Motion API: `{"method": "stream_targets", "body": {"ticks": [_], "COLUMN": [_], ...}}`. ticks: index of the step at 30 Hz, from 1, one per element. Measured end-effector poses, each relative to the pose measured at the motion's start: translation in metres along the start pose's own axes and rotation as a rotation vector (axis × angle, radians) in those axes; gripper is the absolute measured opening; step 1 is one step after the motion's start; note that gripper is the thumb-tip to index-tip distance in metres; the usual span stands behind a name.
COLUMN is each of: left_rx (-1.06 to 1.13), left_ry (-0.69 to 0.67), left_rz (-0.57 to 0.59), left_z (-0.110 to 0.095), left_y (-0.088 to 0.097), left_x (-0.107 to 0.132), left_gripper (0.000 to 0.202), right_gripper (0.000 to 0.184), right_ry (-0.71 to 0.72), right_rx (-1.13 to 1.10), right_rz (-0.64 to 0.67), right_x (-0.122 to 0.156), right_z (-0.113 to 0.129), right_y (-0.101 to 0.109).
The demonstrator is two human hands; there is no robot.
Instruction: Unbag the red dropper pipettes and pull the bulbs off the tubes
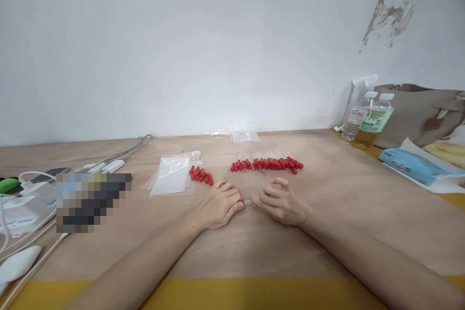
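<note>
Between my two hands a thin clear tube (247, 202) lies level, with a bit of a red rubber bulb (241, 201) showing at its left end. My left hand (221, 207) is closed on that bulb, thumb and fingers pressed together. The fingers of my right hand (279, 202) pinch the tube's other end. Just beyond my hands is a group of loose clear tubes (255, 179). Behind them lies a row of droppers (274, 162), red bulbs toward me and thin tubes pointing to the wall. Several loose red bulbs (201, 175) lie beyond my left hand.
Clear zip bags (170, 177) are stacked left of the loose bulbs; another bag (245, 136) lies by the wall. Power strips and cables (27, 208) crowd the left side, near a blurred-out object (90, 201). Bottles (376, 118), a tissue pack (417, 164) and a handbag (417, 111) stand right.
</note>
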State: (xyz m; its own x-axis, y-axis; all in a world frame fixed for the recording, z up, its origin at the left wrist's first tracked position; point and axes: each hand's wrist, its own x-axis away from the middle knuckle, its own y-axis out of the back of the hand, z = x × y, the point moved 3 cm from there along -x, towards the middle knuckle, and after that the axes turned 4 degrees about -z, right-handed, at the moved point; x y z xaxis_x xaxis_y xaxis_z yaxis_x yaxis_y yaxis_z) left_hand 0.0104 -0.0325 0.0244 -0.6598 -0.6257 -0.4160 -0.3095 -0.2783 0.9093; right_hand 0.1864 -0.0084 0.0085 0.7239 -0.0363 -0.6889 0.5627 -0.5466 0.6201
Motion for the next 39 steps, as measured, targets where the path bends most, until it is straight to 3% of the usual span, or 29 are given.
{"method": "stream_targets", "body": {"ticks": [7, 15, 17, 21, 28, 32, 37, 39], "left_rx": [0.025, -0.005, -0.028, -0.065, -0.268, -0.328, -0.396, -0.402], "left_ry": [0.0, 0.027, 0.094, 0.307, 0.673, 0.827, 0.86, 0.847], "left_rz": [0.0, -0.035, -0.072, -0.195, -0.373, -0.298, -0.12, -0.109], "left_z": [-0.001, 0.006, 0.016, 0.041, 0.105, 0.131, 0.144, 0.144], "left_y": [0.001, -0.001, -0.001, 0.011, 0.041, 0.038, 0.031, 0.033], "left_x": [0.003, 0.01, 0.014, 0.018, 0.028, 0.035, 0.033, 0.029], "left_gripper": [0.029, 0.029, 0.031, 0.032, 0.03, 0.036, 0.029, 0.029], "right_gripper": [0.029, 0.028, 0.024, 0.019, 0.024, 0.02, 0.017, 0.019], "right_ry": [0.071, 0.0, -0.096, -0.435, -0.676, -0.744, -0.704, -0.686], "right_rx": [0.023, 0.002, 0.026, 0.087, 0.163, 0.182, 0.203, 0.184], "right_rz": [-0.039, -0.086, -0.121, -0.095, 0.074, 0.155, 0.153, 0.145], "right_x": [-0.002, 0.004, 0.006, 0.014, 0.026, 0.027, 0.028, 0.028], "right_z": [0.002, -0.009, -0.02, -0.045, -0.06, -0.061, -0.057, -0.055], "right_y": [0.011, 0.017, 0.02, 0.013, -0.001, -0.001, -0.007, -0.01]}}
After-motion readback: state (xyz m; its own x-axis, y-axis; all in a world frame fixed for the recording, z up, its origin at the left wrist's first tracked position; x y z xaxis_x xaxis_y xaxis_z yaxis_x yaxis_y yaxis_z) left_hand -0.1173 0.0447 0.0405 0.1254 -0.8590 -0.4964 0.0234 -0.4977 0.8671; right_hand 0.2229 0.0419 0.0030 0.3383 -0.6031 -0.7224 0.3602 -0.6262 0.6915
